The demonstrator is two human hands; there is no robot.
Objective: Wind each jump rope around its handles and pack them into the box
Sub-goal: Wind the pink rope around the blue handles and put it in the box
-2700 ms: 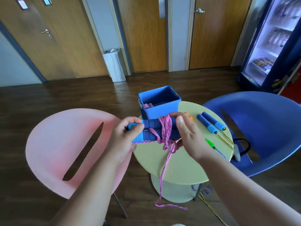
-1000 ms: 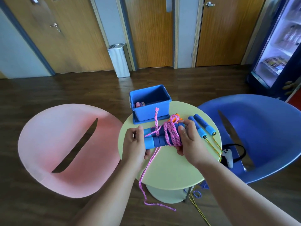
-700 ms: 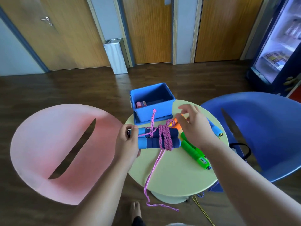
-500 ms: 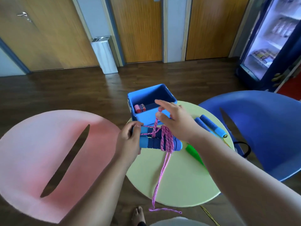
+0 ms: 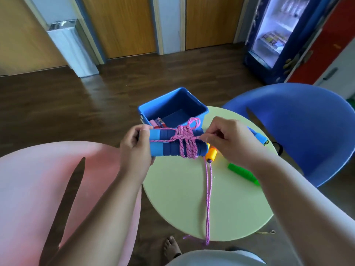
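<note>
Head view, left hand (image 5: 135,148): fingers curled round the left end of two blue foam handles (image 5: 165,149), held side by side above the round pale green table (image 5: 182,198).
Right hand (image 5: 230,139): pinches a strand of pink braided rope (image 5: 187,143) at the handles' right end.
Rope: wound round both handles, with the tail hanging past the table edge.
Blue plastic box (image 5: 199,112): on the table, just behind the handles.

One box (image 5: 169,101), one table (image 5: 182,189), one pink chair (image 5: 28,179), one blue chair (image 5: 297,131) (making two).
</note>
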